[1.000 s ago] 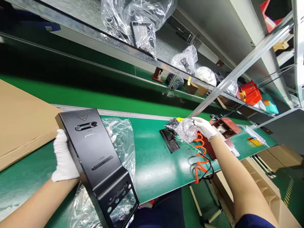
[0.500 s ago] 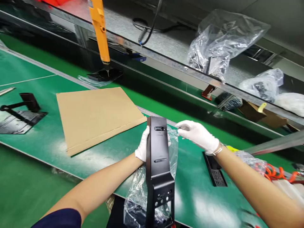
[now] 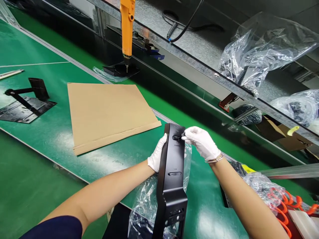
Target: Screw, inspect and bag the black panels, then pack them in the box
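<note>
A long black housing, with slots on its face and a frame-like lower end, stands tilted in front of me. My left hand, in a white glove, grips its left edge near the top. At the upper slot is my gloved right hand, fingers pinched on a small dark piece too small to identify. Clear plastic wrap hangs behind and below the housing.
Flat cardboard lies on the green table, left of the housing. Farther left stands a black bracket. An orange screwdriver hangs beyond the cardboard. Bagged parts rest on the shelf; a red coiled hose lies right.
My right hand has moved in from the right of the housing to its upper slot. The view has shifted, and my left hand still holds the housing.
</note>
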Available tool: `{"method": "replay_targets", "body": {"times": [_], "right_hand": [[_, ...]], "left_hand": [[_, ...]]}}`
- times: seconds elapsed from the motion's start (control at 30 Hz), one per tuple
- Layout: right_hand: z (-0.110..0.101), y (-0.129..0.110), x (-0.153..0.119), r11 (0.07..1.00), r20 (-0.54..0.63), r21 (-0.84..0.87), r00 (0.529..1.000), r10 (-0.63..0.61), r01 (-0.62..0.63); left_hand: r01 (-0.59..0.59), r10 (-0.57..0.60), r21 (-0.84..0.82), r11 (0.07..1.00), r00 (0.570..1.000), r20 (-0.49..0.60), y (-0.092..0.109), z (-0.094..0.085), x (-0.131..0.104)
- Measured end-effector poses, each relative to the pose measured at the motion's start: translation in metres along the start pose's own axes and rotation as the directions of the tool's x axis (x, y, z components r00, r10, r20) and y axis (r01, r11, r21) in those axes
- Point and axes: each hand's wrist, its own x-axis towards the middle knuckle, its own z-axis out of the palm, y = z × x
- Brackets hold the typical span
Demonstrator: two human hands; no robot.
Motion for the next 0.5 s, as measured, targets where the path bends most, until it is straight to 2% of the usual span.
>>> {"method": "replay_targets", "body": {"times": [0.1, 0.23, 0.4, 0.5], "right_hand": [[0.004, 0.003, -0.002, 1.0, -0.032, -0.019, 0.999, 0.024, -0.025], [0.005, 0.009, -0.003, 0.989, -0.048, -0.145, 0.999, -0.013, 0.006], [0.001, 0.012, 0.0, 0.97, 0.006, -0.243, 1.0, 0.023, -0.021], [-0.002, 0.011, 0.002, 0.959, 0.047, -0.278, 0.997, 0.062, -0.047]], "left_hand": [[0.003, -0.003, -0.008, 1.0, 1.0, 0.001, 0.001, -0.001, 0.001], [-0.01, 0.01, 0.011, 1.0, 0.999, -0.033, 0.0, 0.0, 0.0], [0.0, 0.003, 0.033, 0.999, 0.996, -0.085, -0.001, 0.001, 0.0], [0.014, -0.012, 0.026, 1.0, 0.997, -0.076, -0.002, -0.002, 0.001]]}}
